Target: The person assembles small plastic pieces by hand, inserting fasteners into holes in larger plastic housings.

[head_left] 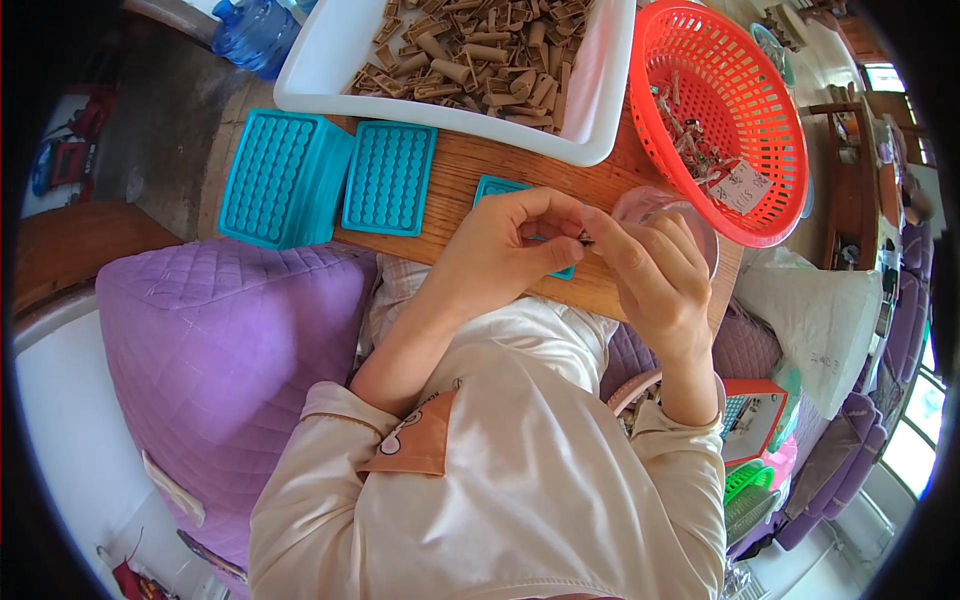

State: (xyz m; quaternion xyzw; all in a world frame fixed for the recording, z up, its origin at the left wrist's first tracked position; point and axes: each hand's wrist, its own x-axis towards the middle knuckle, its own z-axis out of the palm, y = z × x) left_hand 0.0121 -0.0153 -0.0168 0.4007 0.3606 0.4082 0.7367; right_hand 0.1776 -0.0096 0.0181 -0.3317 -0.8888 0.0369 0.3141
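Observation:
My left hand [505, 240] and my right hand [660, 265] meet over the wooden table [590, 185], fingertips pinched together. Between them sits a small dark piece [585, 238], too small to name. Both hands are closed around it, and the fingers hide most of it. Under my left hand lies a teal tray [497, 187], largely covered by the hand. A clear pinkish bowl [645, 205] stands just behind my right hand, partly hidden by it.
A white tub [600, 120] of brown plastic pieces [480, 60] stands at the back. Left are a teal tray stack [270, 180] and a single teal tray [390, 180]. A red basket [785, 130] with small metallic parts is at the right. Purple quilted seating [220, 330] is beside me.

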